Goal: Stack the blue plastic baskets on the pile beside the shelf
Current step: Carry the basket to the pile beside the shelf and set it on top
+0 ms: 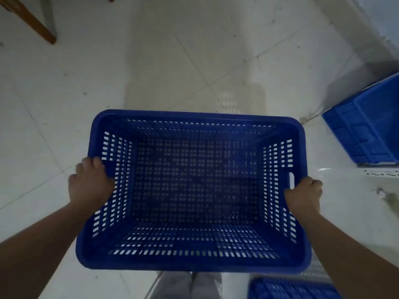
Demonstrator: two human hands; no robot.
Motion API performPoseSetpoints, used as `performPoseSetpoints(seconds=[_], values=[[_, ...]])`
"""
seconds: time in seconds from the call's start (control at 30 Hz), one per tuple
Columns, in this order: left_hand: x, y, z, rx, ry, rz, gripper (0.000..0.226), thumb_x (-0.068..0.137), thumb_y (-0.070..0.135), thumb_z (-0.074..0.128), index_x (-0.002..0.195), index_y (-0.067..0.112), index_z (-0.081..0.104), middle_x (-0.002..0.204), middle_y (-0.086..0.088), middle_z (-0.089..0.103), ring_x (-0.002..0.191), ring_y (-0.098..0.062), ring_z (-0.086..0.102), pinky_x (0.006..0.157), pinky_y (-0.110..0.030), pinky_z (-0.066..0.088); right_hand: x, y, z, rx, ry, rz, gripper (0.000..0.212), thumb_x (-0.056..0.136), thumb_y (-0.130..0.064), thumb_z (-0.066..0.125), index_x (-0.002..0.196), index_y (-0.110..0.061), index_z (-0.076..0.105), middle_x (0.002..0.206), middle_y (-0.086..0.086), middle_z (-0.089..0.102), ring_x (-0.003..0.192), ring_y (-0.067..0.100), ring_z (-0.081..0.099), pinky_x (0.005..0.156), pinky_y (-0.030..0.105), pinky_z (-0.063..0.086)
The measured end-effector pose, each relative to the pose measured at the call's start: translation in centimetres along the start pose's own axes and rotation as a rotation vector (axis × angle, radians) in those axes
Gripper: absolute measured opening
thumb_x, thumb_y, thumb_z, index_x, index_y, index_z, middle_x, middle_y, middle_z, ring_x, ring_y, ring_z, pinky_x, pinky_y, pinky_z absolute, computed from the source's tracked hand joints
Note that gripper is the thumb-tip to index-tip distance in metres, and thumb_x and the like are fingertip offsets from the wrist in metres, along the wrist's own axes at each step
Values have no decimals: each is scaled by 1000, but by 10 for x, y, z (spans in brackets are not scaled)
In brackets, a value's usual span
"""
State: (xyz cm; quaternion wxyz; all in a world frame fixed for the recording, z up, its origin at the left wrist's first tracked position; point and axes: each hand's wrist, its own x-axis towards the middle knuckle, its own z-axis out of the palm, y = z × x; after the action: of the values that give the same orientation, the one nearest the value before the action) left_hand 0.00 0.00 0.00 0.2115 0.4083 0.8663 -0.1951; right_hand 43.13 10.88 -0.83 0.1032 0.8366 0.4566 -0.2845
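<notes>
a rectangular blue perforated plastic basket [194,190] is held open side up above the pale tiled floor [151,61]. the left hand [90,184] is closed around the left short rim, and the right hand [304,195] is closed around the right short rim beside a handle slot. a blue plastic crate [364,130] is seen at the right edge, and another blue perforated basket [291,289] is partly visible at the bottom.
</notes>
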Motion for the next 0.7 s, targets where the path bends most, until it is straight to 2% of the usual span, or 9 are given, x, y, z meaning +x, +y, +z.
performPoseSetpoints(seconds=[0.13,0.2,0.3,0.4,0.47,0.53,0.57,0.63,0.7], values=[[15,-6,18,-291,-158,-239,84,85,20,65,148,-1,15,144,-28,32,129,-48,38,102,-57,37,6,-3,16,-70,113,74,74,80,-10,60,142,0,22,146,20,30,131,37,31,108,53,27],[25,-7,23,-405,-173,-297,85,84,17,66,148,0,14,146,-28,29,129,-50,39,104,-58,37,15,-4,20,-28,74,143,81,80,-14,61,146,-4,16,149,17,30,136,36,29,112,54,23],[34,-4,21,-500,-172,-389,82,83,16,68,146,-2,18,146,-28,31,128,-50,40,105,-57,37,25,-7,17,138,26,194,86,81,-15,64,149,-7,12,152,17,27,136,38,30,110,55,28],[40,2,15,-544,-187,-490,80,83,18,69,143,-5,22,146,-29,32,130,-49,38,107,-56,35,26,-9,12,153,4,215,82,82,-15,63,148,-3,16,148,20,29,133,40,33,107,54,34],[43,3,8,-581,-201,-523,78,83,18,68,142,-5,23,144,-29,34,129,-48,40,105,-56,38,30,-5,6,179,-18,231,74,81,-16,65,142,1,27,141,22,36,124,41,42,99,52,43],[45,-2,-1,-651,-207,-558,77,82,20,69,141,-6,26,140,-30,41,124,-48,46,100,-55,44,33,-2,-4,227,-57,234,59,80,-16,66,129,7,43,121,25,53,100,39,56,76,44,53],[47,-6,-4,-698,-215,-573,77,80,20,71,140,-5,29,137,-30,46,121,-47,50,98,-54,46,32,-1,-12,251,-82,243,51,81,-15,66,122,10,49,103,23,59,86,35,56,65,37,51],[49,-14,-3,-752,-236,-593,80,75,21,76,138,-5,35,132,-29,52,116,-47,55,96,-55,48,28,6,-25,295,-93,268,43,84,-14,64,116,14,54,82,18,56,78,32,52,65,34,44],[48,-20,-2,-768,-234,-594,77,74,22,77,136,-5,40,128,-29,57,110,-47,58,94,-57,50,21,16,-36,323,-80,299,41,85,-11,63,116,15,54,91,21,57,81,32,51,70,35,42]])
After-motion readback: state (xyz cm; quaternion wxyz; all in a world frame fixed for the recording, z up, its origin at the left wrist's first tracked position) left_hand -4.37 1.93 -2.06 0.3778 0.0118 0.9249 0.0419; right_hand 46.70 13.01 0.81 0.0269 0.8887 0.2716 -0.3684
